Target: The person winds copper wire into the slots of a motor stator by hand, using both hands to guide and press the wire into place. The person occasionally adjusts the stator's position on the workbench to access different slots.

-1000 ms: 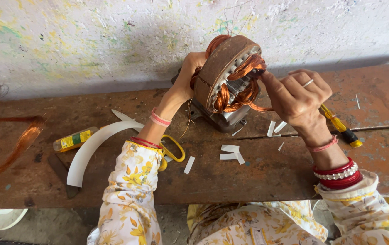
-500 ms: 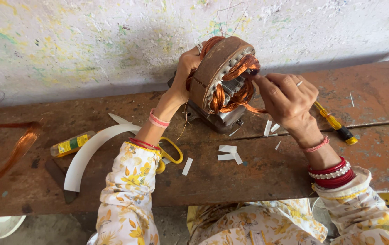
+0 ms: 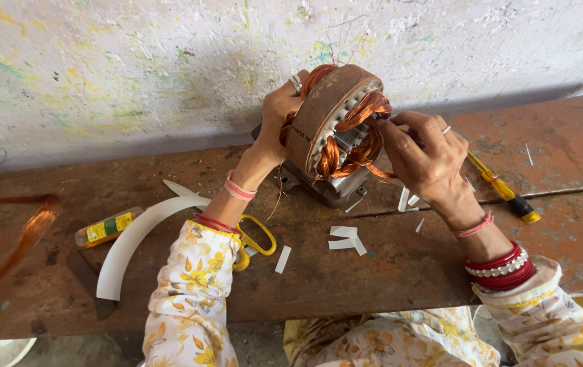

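Rusty workbench meets a paint-flecked wall; both hands' grip clamps the copper-wound stator.

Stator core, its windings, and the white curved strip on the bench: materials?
Stator core: looks like stacked steel, brown, dull and rusty on the outside, paler slot teeth on its face. Windings: probably enamelled copper wire, glossy orange strands in bundles. White curved strip: thin matte sheet, likely insulation paper or plastic film; which one cannot be told. Left hand steadies the core; right hand works at the coils.
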